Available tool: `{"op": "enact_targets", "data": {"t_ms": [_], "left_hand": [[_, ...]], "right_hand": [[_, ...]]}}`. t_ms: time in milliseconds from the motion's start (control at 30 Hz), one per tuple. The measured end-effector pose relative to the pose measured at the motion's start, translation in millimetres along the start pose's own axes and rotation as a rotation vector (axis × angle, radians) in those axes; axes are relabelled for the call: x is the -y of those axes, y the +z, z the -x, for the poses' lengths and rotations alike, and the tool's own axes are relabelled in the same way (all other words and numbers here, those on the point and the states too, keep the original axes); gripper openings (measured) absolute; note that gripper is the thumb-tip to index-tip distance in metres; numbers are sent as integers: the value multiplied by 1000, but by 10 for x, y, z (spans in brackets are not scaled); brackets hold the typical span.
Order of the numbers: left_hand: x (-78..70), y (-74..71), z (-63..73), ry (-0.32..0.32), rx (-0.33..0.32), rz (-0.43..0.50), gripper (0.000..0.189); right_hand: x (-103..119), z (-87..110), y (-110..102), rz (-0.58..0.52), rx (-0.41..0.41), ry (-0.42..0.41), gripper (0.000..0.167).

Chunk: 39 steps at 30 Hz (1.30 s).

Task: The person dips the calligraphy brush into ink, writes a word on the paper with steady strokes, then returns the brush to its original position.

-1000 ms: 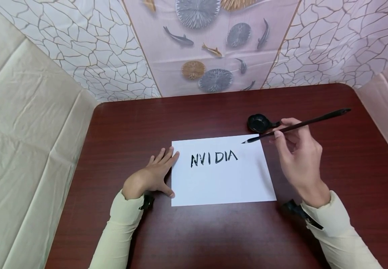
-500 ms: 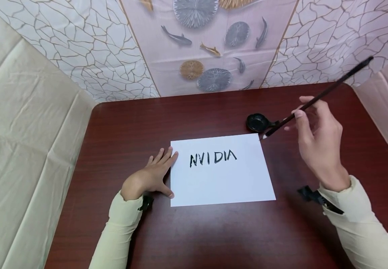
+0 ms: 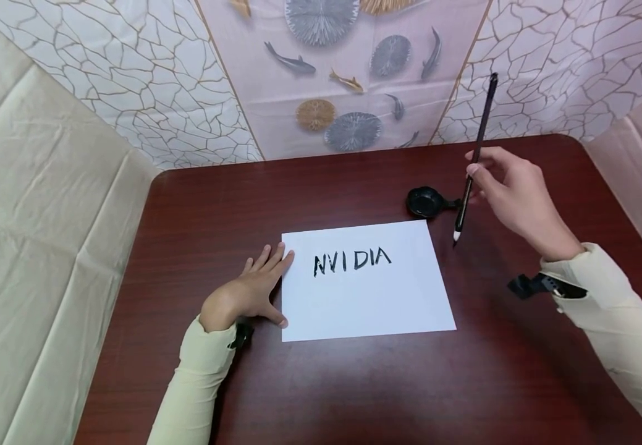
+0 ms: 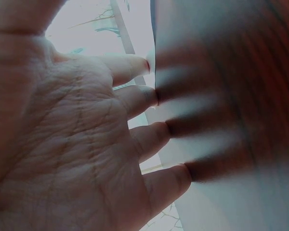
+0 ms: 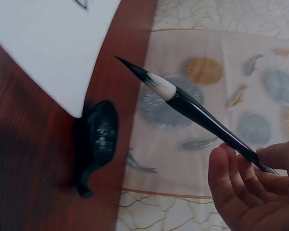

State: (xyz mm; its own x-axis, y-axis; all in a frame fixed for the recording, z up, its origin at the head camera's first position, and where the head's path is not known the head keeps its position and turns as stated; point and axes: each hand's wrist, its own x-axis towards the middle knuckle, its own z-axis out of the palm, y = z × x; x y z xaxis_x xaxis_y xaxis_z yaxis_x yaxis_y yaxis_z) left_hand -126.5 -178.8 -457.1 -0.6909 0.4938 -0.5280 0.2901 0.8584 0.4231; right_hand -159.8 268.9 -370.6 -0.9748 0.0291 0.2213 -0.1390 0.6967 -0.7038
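Note:
My right hand (image 3: 512, 188) pinches a dark-handled ink brush (image 3: 477, 148) between thumb and fingers, to the right of the paper. In the right wrist view the brush (image 5: 202, 118) shows white bristles with a black, inked point, held in the air off the sheet. A white sheet of paper (image 3: 365, 303) lies on the table with "NVIDIA" lettered in black across its upper half. My left hand (image 3: 248, 293) is spread at the sheet's left edge, thumb and fingertips at the paper. Its fingers look straight in the left wrist view, fingertips (image 4: 176, 175) down on the tabletop.
A small black ink dish (image 3: 425, 202) with a short handle stands just beyond the paper's upper right corner. The dark red wooden table (image 3: 354, 395) meets a patterned cloth backdrop (image 3: 348, 74) at the back. Pale cloth (image 3: 37, 247) hangs on the left side.
My right hand has drawn the brush away from the paper's upper right, moving rightward, and turned it from slanted to nearly upright. My left hand and the paper have stayed in place.

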Motion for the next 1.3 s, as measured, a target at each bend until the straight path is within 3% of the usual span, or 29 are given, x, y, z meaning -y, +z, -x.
{"op": "enact_targets", "data": {"t_ms": [433,600,933,1300], "left_hand": [[-6,-2,21,-7,0,6,138],[8,5,14,4,-4,5,137],[17,8,21,10,-12,15,138],[24,-5,25,12,-11,27,137]], "right_hand": [[-389,-536,141,125,306,117,39],[-559,-645,223,169,405,171,42],[-737,-707,351,260,451,234,43],[-777,-779,453,318,464,243,39]]}}
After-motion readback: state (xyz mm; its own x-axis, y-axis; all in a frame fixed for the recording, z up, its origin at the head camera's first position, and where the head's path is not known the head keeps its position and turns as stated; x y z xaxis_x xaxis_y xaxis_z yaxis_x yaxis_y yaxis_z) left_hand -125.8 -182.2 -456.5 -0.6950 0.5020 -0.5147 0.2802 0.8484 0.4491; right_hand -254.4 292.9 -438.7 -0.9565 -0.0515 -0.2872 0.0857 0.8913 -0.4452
